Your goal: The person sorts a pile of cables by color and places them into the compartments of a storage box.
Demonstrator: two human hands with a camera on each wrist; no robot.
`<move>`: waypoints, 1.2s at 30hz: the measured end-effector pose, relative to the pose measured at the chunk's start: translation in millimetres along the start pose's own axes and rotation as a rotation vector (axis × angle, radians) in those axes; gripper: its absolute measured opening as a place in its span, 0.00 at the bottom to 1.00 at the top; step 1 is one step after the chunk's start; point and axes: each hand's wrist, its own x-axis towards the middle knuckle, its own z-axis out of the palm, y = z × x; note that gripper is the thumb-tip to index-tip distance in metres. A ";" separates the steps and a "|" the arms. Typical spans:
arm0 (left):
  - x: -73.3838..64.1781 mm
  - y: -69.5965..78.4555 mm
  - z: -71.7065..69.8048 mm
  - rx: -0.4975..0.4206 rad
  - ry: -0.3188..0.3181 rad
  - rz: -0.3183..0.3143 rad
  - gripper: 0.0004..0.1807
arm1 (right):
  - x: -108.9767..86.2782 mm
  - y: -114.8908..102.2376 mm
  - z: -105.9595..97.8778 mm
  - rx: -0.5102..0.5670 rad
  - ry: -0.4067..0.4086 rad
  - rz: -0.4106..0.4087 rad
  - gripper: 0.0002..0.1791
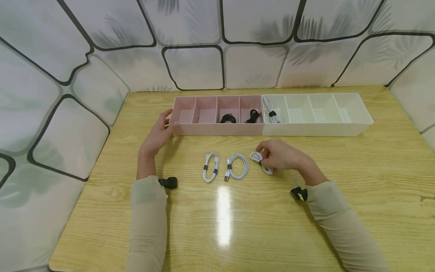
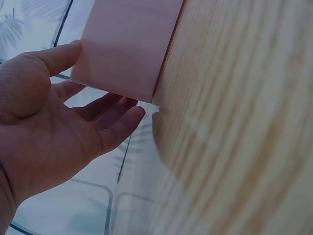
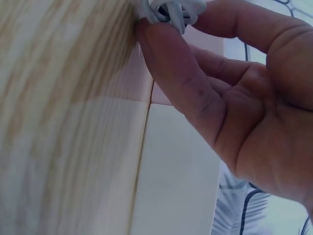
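Head view has the right hand (image 1: 282, 154) right of centre, thumb and fingers pinching a white cable bundle (image 1: 261, 162) just above or on the table (image 1: 272, 226); which, I cannot tell. The left hand's fingers, loosely extended and spread, wrap around the left end of the pink box (image 1: 217, 129), thumb touching its front. Between the hands lie a banded white loop (image 1: 216, 166) and a coiled white cable (image 1: 229, 170). Beyond them, the pink box and white box (image 1: 316, 130) stand end to end across the upper middle, front walls facing the hands. Black cables (image 1: 228, 119) sit in the pink box's two right compartments, another white cable (image 1: 268, 105) in the white box's leftmost. Both forearms reach up from the lower edge, the right one slanting inward.
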 end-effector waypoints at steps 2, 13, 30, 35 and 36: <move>-0.4 0.4 0.1 -0.008 -0.003 0.002 0.36 | -0.5 1.4 -1.1 0.020 0.007 -0.015 0.23; -0.5 0.3 1.8 0.028 0.008 0.010 0.36 | -2.6 14.5 -7.4 0.189 0.040 -0.048 0.22; -1.0 1.0 1.7 0.037 0.007 0.008 0.35 | -9.3 34.7 -25.7 0.421 0.153 -0.103 0.22; -0.7 -0.6 1.4 0.020 0.001 0.008 0.35 | -11.8 37.5 -29.8 0.467 0.173 -0.105 0.24; -0.6 -0.7 1.3 0.018 0.000 0.009 0.35 | -13.0 37.4 -30.9 0.472 0.182 -0.106 0.24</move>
